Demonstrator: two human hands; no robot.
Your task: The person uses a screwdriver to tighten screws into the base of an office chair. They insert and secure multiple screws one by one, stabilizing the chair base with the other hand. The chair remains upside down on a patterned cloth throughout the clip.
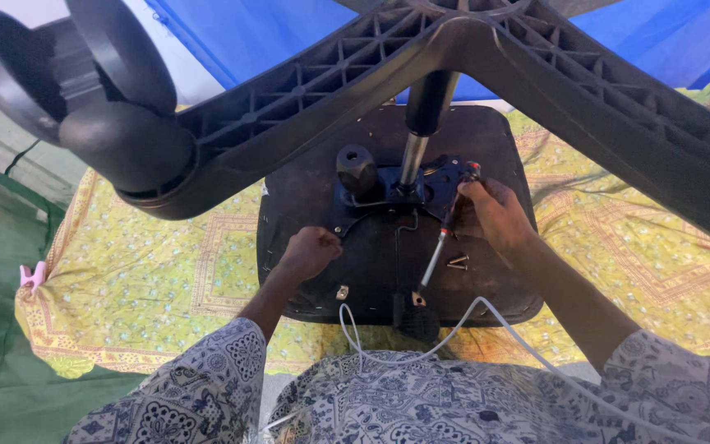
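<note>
Two hands work on one upturned chair seat [306,222] lying on a yellow patterned cloth [141,279]. Right hand [495,215] has its fingers wrapped around one screwdriver [445,234]; left hand [310,251] rests fisted on the seat's underside. One loose screw [458,262] lies just beside the screwdriver shaft.

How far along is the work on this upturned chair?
Looks partway. The chair seat lies upside down with its metal plate in place. In hand: the right hand holds a screwdriver against the underside, and the left hand presses near the plate's edge. Left: loose screws lie on the seat, unfitted.
</note>
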